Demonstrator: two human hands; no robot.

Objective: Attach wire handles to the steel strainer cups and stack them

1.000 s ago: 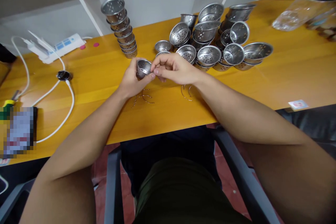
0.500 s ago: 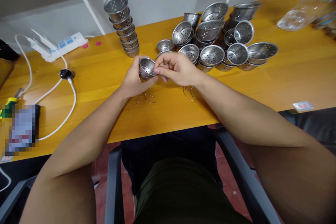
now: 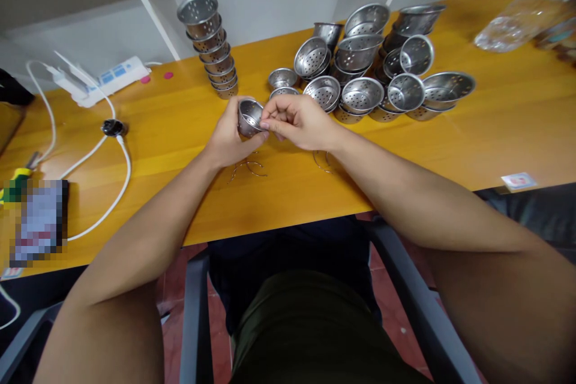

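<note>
My left hand (image 3: pixel 224 143) is wrapped round a small perforated metal cup (image 3: pixel 248 116), its open mouth tilted toward me. At the cup's right rim my right hand (image 3: pixel 299 122) is closed in a pinch, its fingertips touching or very near the edge. Whatever lies between those fingertips is too small to make out. Thin curved wires (image 3: pixel 248 167) rest on the table below my left hand. Another curved wire (image 3: pixel 322 162) shows beneath my right wrist, partly covered by it.
A tall stack of perforated cups (image 3: pixel 216 54) stands at the back left. Several more cups and bowls (image 3: pixel 362 96) are heaped behind my right hand. A white power strip (image 3: pixel 112 79) with cables lies left, near a blurred-out phone (image 3: pixel 38 222). A plastic bottle (image 3: pixel 508 27) lies far right.
My right hand has shifted very slightly left and down along the cup's rim. My left hand keeps its hold on the cup; the view has barely moved.
</note>
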